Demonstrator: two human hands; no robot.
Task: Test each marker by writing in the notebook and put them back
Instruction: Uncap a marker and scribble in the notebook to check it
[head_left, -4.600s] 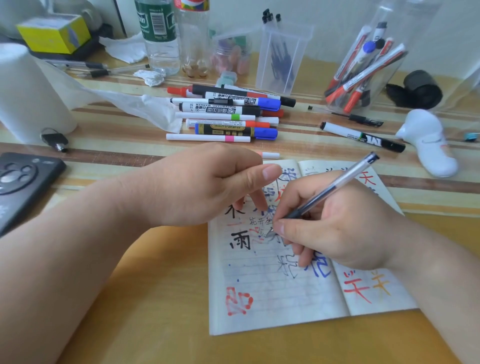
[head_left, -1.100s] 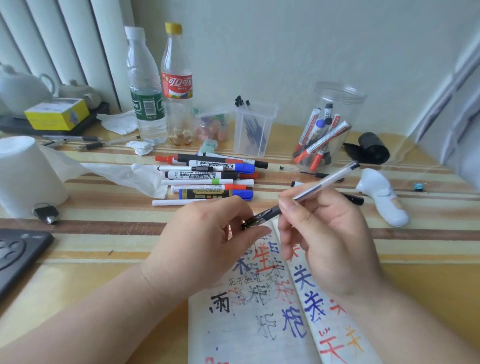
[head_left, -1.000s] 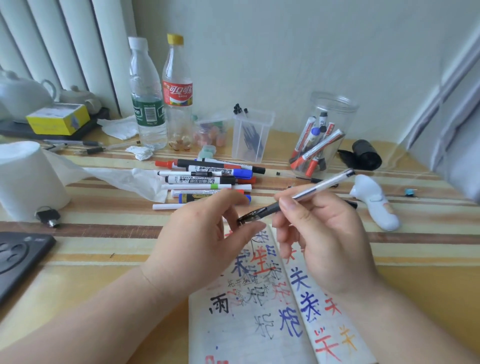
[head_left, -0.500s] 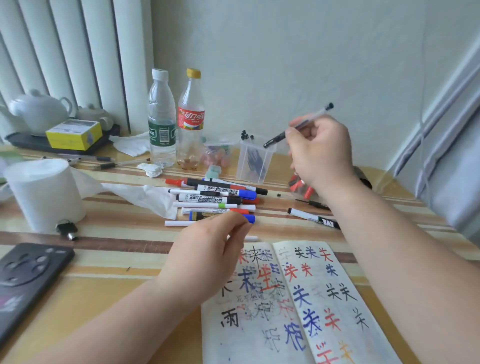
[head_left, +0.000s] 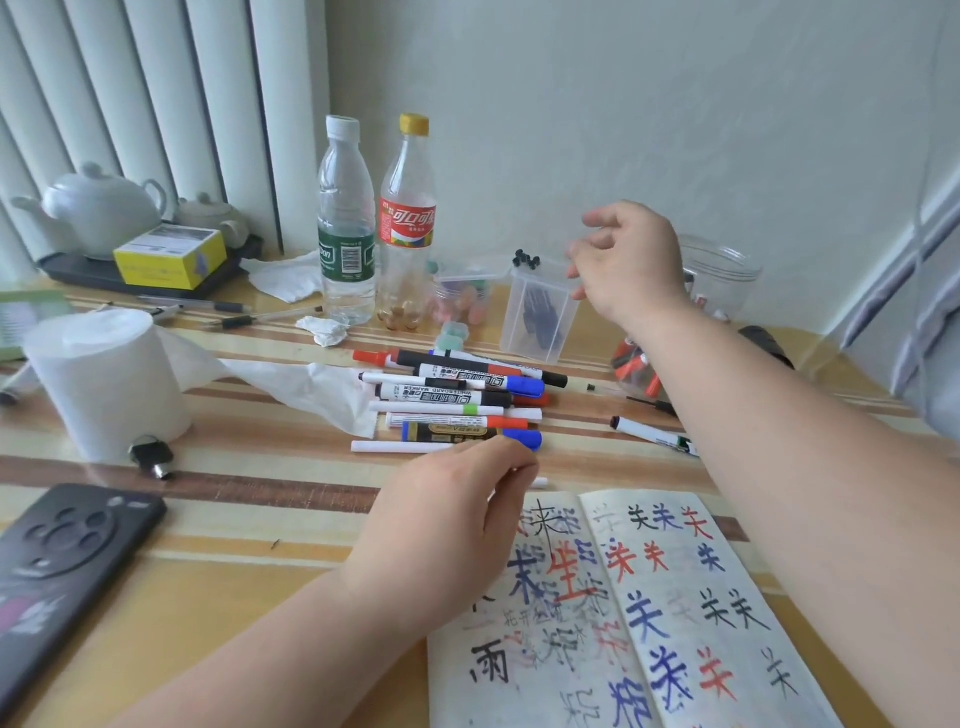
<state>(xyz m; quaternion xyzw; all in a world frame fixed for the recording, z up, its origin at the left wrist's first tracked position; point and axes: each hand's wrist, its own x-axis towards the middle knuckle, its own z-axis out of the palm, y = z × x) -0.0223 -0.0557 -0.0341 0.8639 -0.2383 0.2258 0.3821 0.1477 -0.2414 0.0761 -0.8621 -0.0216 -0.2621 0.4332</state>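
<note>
The open notebook (head_left: 675, 597) lies at the lower right of the frame on the striped surface (head_left: 260, 499). The left hand (head_left: 452, 525) is over its upper-left corner, grip slack, fingers loosely curled. Beyond, the markers (head_left: 457, 400) lie piled mid-frame. Farther back, the right hand (head_left: 628, 265) hovers above a clear pen box (head_left: 540, 322), grip released.

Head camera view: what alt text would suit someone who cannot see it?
A person's right hand hovers empty above a clear pen box while the left hand rests at the edge of an open notebook filled with colored characters. A pile of markers lies on the table.
</note>
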